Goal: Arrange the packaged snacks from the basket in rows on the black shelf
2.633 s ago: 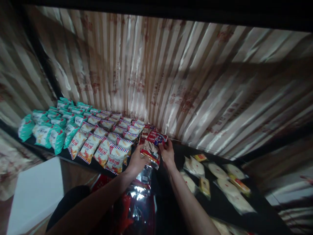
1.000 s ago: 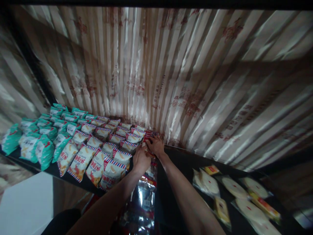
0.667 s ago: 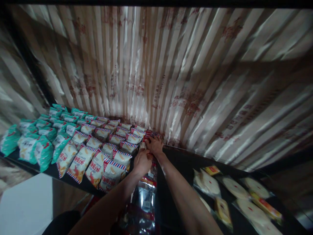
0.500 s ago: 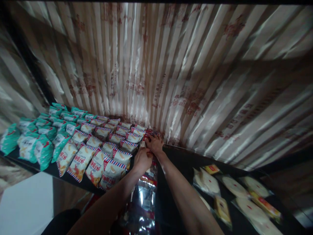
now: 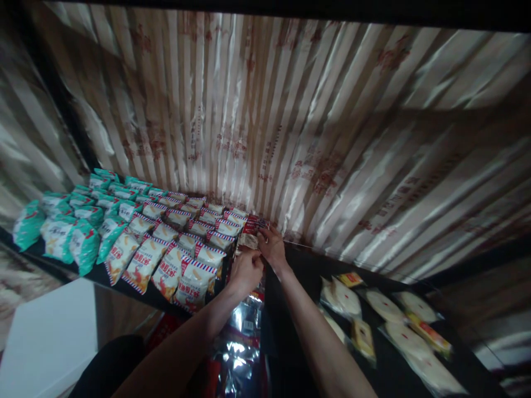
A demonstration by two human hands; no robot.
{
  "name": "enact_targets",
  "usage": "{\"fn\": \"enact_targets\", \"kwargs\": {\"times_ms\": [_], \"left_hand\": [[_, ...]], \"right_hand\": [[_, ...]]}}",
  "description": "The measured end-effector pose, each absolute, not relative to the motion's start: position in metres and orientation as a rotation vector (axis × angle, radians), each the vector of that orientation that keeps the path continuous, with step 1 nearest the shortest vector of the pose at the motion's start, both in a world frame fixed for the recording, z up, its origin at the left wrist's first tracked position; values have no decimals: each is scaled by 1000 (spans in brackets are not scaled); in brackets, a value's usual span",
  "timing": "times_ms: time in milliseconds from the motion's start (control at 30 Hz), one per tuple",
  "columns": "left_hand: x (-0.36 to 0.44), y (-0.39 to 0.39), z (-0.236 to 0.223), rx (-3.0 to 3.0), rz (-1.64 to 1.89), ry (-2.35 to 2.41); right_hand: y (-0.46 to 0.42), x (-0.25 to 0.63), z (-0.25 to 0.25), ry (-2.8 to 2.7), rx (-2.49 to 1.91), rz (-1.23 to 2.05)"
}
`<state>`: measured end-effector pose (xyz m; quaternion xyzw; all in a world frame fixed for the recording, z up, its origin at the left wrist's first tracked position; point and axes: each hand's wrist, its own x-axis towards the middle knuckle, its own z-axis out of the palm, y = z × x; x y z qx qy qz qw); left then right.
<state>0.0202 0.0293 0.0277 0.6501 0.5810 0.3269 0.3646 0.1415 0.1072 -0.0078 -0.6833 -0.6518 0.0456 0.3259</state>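
A strip of shiny red and silver snack packets point(image 5: 244, 323) runs from the shelf's back edge down towards me, between my forearms. My left hand point(image 5: 248, 271) is closed over its upper part, fingers curled. Just beyond and to the right, my right hand point(image 5: 271, 247) is bent with its fingertips pinched at the packets' right edge. A red packet point(image 5: 254, 222) with a pale patch point(image 5: 248, 241) shows past my fingers at the back. What lies under both palms is hidden. Left of my hands stand rows of white snack bags point(image 5: 194, 282) with striped tops.
Green snack bags point(image 5: 83, 243) fill the shelf's left end. On the black shelf point(image 5: 298, 287) to the right lie round pale flat items in clear bags point(image 5: 385, 307) and yellow packs point(image 5: 364, 340). Corrugated sheeting point(image 5: 265, 121) backs the shelf. A white box point(image 5: 50, 337) is at lower left.
The view has tilted slightly. My right hand has drawn a little back and right from the packet top, uncovering a pale patch. My left hand stays closed on the strip.
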Motion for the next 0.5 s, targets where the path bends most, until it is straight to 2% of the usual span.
{"fn": "enact_targets", "kwargs": {"times_ms": [333, 500], "left_hand": [[-10, -82, 15, 1671, 886, 1229], [-48, -156, -13, 1701, 667, 1067]], "right_hand": [[-51, 126, -14, -1450, -1564, 270], [-149, 94, -44, -1062, -1585, 369]]}}
